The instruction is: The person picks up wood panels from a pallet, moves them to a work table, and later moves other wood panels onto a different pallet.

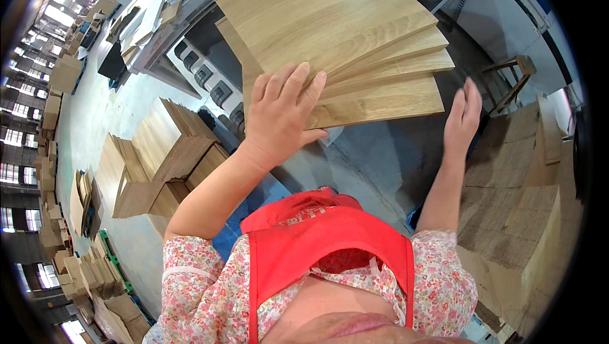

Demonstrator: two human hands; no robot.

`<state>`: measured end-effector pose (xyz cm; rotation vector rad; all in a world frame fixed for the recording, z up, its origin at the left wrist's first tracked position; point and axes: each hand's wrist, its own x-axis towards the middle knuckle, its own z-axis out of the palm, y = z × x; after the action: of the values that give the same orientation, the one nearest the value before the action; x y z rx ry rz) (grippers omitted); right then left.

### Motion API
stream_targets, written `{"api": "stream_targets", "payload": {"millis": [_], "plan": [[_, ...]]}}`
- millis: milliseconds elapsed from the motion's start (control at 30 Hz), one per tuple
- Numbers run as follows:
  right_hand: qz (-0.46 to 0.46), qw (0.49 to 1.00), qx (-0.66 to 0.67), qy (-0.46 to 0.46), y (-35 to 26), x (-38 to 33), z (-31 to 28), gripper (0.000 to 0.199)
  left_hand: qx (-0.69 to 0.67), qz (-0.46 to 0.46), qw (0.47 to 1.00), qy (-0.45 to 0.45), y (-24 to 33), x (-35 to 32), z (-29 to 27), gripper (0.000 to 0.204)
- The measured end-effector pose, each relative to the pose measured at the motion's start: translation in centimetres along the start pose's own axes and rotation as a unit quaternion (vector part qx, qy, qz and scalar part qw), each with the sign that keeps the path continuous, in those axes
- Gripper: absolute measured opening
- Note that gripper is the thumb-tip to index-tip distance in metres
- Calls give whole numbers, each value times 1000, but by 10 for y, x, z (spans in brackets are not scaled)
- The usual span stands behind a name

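Note:
Several flat wood-grain panels (336, 17) lie fanned out in front of me, their right ends spread apart in steps. My left hand (279, 106) grips the near left part of the fan. Its fingers rest across the top panels, and the thumb lies along the front edge of the lowest one. What is under that palm is hidden. To the right of the panels, my right hand (462, 119) is held apart from them, fingers stretched out and nothing in it.
Stacked panels (165, 147) stand on the floor at left, with more board stacks beyond. A high pile of brown boards (507, 191) is close at my right. Behind it stands a wooden stool (514, 77). Papers cover a table (149, 58) at the far left.

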<state>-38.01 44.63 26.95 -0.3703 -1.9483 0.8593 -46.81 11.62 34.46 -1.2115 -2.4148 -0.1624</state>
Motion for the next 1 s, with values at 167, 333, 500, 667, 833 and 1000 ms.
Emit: {"api": "stream_targets", "payload": {"millis": [167, 333, 500, 667, 833, 1000], "plan": [[-116, 966, -188, -137, -12, 125, 45, 58, -29, -25, 999, -3, -12, -5, -3, 88], [43, 948, -168, -267, 9, 170, 95, 76, -99, -55, 993, 38, -11, -9, 7, 86], [99, 928, -157, -322, 6, 155, 86, 84, -50, -68, 989, 121, 0, -16, 21, 74], [110, 927, -114, -341, -2, 132, 56, 68, -17, -55, 974, 220, 8, -23, 32, 60], [79, 940, -63, -326, 29, 127, 33, 59, -13, -60, 968, 244, 20, -30, 33, 52], [137, 965, 89, -204, 148, 111, -15, 44, -128, -83, 942, 299, 22, -70, 28, 45]]}}
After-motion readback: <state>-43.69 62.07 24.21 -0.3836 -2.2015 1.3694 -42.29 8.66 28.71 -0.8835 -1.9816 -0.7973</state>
